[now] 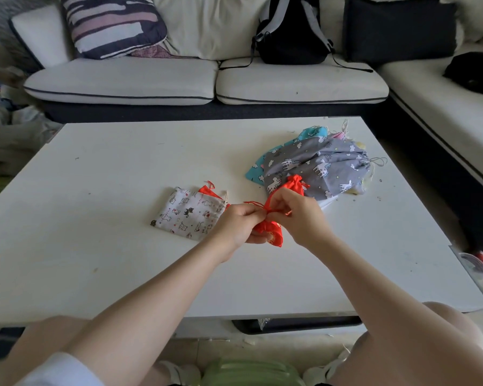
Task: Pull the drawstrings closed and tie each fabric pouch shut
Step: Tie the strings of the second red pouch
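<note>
A small red pouch (272, 232) hangs between my two hands above the white table (101, 174). My left hand (239, 222) grips its body and pinches its red drawstring at the neck. My right hand (297, 215) pinches the drawstring on the other side, with the gathered red top (293, 182) sticking up behind it. A white cat-print pouch (188, 214) lies flat to the left, with a red pouch (208, 190) peeking from under it. A pile with a grey unicorn-print pouch (318, 165) over a blue one (258, 167) lies to the right.
A white sofa (162, 82) stands beyond the table with a striped cushion (109, 26), a black backpack (290, 32) and a dark cushion (399, 32). My knees sit under the table's near edge. Clutter lies on the floor at the left and right.
</note>
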The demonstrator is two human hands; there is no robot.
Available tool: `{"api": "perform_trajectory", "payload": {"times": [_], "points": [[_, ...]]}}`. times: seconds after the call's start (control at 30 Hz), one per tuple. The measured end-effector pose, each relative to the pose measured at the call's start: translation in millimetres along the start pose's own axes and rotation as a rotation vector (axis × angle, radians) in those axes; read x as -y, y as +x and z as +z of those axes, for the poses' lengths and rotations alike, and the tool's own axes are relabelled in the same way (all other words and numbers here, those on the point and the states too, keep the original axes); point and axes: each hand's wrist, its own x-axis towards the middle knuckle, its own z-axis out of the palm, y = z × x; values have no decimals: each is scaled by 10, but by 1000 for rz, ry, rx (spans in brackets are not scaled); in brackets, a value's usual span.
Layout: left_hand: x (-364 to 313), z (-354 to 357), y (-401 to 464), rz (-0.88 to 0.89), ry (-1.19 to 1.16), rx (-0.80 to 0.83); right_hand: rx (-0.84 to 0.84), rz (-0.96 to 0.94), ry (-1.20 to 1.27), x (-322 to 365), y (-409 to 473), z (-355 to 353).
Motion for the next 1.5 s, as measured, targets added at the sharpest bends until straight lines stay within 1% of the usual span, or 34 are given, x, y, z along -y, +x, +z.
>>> {"api": "perform_trajectory", "payload": {"times": [0.17, 0.27, 0.4, 0.53, 0.57, 0.67, 0.73, 0.8, 0.87, 0.93, 1.0, 1.13, 1.23, 1.37, 1.5], "points": [[-5, 20, -2, 74, 94, -84, -96, -22, -17, 30, 3, 11], [-10, 29, -4, 78, 95, -100, -107, -57, -48, 32, 2, 14], [-25, 13, -1, 54, 80, -79, -112, -204, -175, 14, -28, 30], [-36, -12, 0, 29, 90, -41, -127, -201, -235, 32, -51, 28], [-33, -20, 0, 25, 101, -32, -129, -233, -269, 29, -53, 32], [-5, -54, 3, 22, 163, -22, -109, -351, -404, 25, -54, 47], [17, -67, 1, 39, 208, -24, -92, -381, -526, 20, -52, 45], [31, -72, -2, 79, 286, -45, -56, -378, -618, -8, -66, 57], [43, -84, 14, 151, 412, -73, 15, -298, -628, -2, -69, 82], [49, -96, 21, 228, 502, -75, 78, -151, -535, 3, -57, 82], [65, -109, 18, 291, 534, -85, 151, -25, -351, 59, -36, 58], [65, -106, -6, 396, 525, -161, 261, 286, 255, 174, -4, -48], [44, -91, 2, 414, 450, -185, 310, 444, 543, 192, 3, -128], [29, -85, 14, 379, 369, -167, 330, 533, 747, 163, 25, -140], [21, -110, 31, 351, 339, -120, 310, 558, 767, 143, 30, -124]]}}
